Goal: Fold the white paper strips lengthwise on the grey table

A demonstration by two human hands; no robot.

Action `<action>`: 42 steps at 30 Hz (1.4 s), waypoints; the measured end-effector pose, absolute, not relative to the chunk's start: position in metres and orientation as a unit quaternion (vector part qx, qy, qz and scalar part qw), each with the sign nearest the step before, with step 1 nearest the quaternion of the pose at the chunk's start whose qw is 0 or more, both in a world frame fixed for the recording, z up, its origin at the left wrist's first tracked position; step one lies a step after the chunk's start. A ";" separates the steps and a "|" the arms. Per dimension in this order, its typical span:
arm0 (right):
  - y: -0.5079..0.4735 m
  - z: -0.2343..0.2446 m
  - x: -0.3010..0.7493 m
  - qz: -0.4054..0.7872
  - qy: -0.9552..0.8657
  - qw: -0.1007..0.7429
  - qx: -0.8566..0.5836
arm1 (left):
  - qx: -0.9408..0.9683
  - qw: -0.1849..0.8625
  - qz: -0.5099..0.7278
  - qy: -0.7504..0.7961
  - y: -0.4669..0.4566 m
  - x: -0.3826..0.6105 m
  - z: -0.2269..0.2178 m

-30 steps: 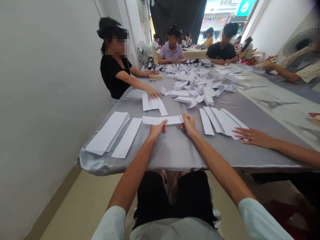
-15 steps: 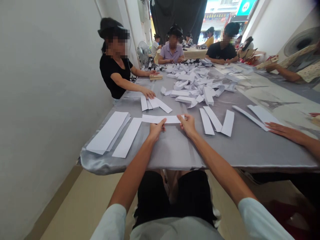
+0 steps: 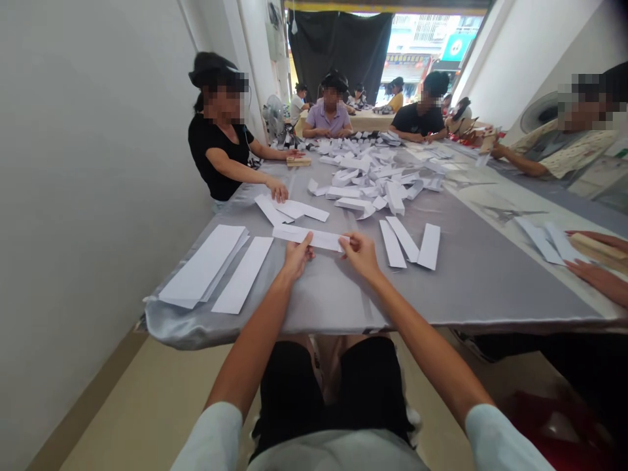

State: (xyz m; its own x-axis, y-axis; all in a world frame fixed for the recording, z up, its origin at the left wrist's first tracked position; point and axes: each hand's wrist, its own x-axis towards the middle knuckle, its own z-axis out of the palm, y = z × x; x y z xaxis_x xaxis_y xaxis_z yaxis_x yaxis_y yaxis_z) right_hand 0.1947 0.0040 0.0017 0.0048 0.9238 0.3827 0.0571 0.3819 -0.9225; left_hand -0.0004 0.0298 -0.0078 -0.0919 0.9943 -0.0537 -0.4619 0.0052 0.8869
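Both of my hands pinch one long white paper strip that lies across the grey satin tablecloth. My left hand grips its near edge at the middle, thumb on top. My right hand holds the strip's right end, fingers closed on it. A stack of wider white sheets and a single strip lie to the left of my left hand. Three loose strips lie to the right of my right hand.
A heap of folded white paper pieces covers the table's middle. A person in black at the left handles strips. A neighbour's hand rests at the right by a wooden block and more strips. Other people sit at the far end.
The neighbour's hand at the right drew its strips away to the right. My hands kept hold of the strip, which now lies slightly slanted. The head view tilted a little.
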 end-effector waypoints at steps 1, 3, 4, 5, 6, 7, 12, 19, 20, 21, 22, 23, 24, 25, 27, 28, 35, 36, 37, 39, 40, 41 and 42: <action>-0.002 0.004 0.200 0.330 -0.601 0.587 -0.431 | 0.336 0.588 0.615 0.404 0.029 0.000 -0.007; -0.015 0.007 0.217 0.234 -0.593 0.610 -0.470 | 0.337 0.591 0.606 0.413 0.028 0.000 -0.004; -0.021 0.008 0.227 0.190 -0.584 0.622 -0.486 | 0.335 0.593 0.602 0.417 0.027 0.000 -0.003; -0.028 0.007 0.237 0.151 -0.583 0.624 -0.498 | 0.334 0.593 0.600 0.419 0.026 0.000 -0.002; -0.036 0.005 0.247 0.116 -0.594 0.614 -0.506 | 0.335 0.594 0.598 0.421 0.026 0.000 -0.001; -0.044 0.001 0.255 0.093 -0.628 0.583 -0.506 | 0.337 0.594 0.596 0.422 0.026 0.000 -0.001; -0.094 -0.031 0.267 0.054 -0.815 0.343 -0.465 | 0.352 0.592 0.590 0.422 0.027 0.000 -0.003; -0.129 -0.036 0.256 0.019 -0.867 0.209 -0.452 | 0.386 0.586 0.576 0.419 0.025 0.001 -0.006; -0.125 -0.035 0.258 0.018 -0.867 0.199 -0.457 | 0.389 0.585 0.575 0.421 0.024 0.001 -0.006; -0.119 -0.035 0.263 0.014 -0.865 0.191 -0.464 | 0.390 0.584 0.573 0.422 0.024 0.001 -0.006; -0.112 -0.036 0.268 0.006 -0.861 0.186 -0.473 | 0.392 0.584 0.572 0.423 0.023 0.001 -0.006; -0.104 -0.038 0.276 -0.006 -0.853 0.187 -0.488 | 0.392 0.583 0.572 0.424 0.022 0.001 -0.006; -0.097 -0.040 0.284 -0.020 -0.845 0.189 -0.499 | 0.392 0.583 0.572 0.424 0.022 0.001 -0.006; -0.091 -0.043 0.292 -0.031 -0.840 0.188 -0.508 | 0.393 0.583 0.572 0.423 0.022 0.000 -0.007; -0.085 -0.050 0.307 -0.049 -0.830 0.189 -0.523 | 0.396 0.582 0.571 0.422 0.022 -0.001 -0.008; -0.084 -0.053 0.313 -0.054 -0.824 0.192 -0.531 | 0.399 0.581 0.569 0.424 0.023 -0.001 -0.009; -0.090 -0.069 0.324 -0.064 -0.773 0.261 -0.575 | 0.445 0.558 0.541 0.444 0.026 0.004 -0.013; -0.090 -0.071 0.324 -0.065 -0.766 0.272 -0.579 | 0.455 0.558 0.528 0.451 0.025 0.004 -0.013; -0.089 -0.072 0.324 -0.067 -0.759 0.283 -0.582 | 0.468 0.554 0.511 0.462 0.024 0.004 -0.012; -0.088 -0.075 0.325 -0.074 -0.751 0.300 -0.583 | 0.512 0.517 0.479 0.491 0.021 -0.001 -0.009; -0.087 -0.076 0.327 -0.078 -0.750 0.305 -0.582 | 0.546 0.475 0.467 0.508 0.018 -0.006 -0.007; -0.087 -0.078 0.328 -0.082 -0.749 0.308 -0.581 | 0.584 0.417 0.457 0.525 0.015 -0.012 -0.004; -0.087 -0.079 0.330 -0.085 -0.748 0.310 -0.581 | 0.625 0.343 0.447 0.540 0.011 -0.021 -0.001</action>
State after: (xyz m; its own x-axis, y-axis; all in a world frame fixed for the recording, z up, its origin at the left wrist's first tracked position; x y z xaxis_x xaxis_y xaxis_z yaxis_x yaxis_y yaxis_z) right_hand 0.3297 -0.0865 -0.0790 -0.1338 0.8159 0.5626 0.9215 0.3113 -0.2323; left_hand -0.0209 0.0111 -0.0006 0.0172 0.9820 0.1879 0.3682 -0.1809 0.9120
